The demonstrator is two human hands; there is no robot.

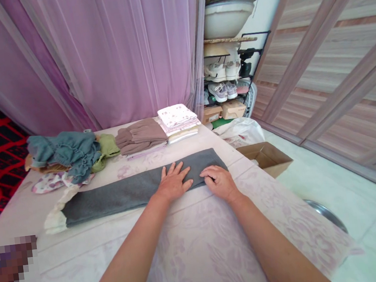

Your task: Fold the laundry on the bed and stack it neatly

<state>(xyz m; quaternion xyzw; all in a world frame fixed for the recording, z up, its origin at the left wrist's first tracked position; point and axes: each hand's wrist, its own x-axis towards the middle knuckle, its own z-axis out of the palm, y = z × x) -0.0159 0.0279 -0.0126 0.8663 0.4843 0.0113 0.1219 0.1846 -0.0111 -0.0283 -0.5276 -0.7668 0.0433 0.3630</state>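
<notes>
surface: you're at a table covered in a pale floral sheet (200,248), pink curtain (113,54) behind it, tiled floor on your right.
left hand (173,183): flat, palm down, fingers (177,169) spread and straight, pressing on the grey cloth. Gripping nothing.
right hand (219,181): just beside your left, on the near edge of the same cloth. Fingers curled at the knuckles, tips tucked toward the cloth edge; can't tell if they pinch the fabric.
grey cloth (119,195): long folded strip lying flat under both sets of fingers. Runs well past your left fingers to the left, stops a little beyond your right fingers.
white cloth (56,217): bunched at the far left end of the grey strip, touching it, well apart from your fingers.
beyond fingertips: brown folded garment (140,137) and a white printed folded stack (178,118), side by side at the table's far edge.
far left of fingers: loose heap of teal clothing (63,153), with a green piece (107,148) next to it.
right of right fingers: open cardboard box (266,158) on the floor, off the table.
far right: shoe rack (229,82) with sneakers, basin on top.
</notes>
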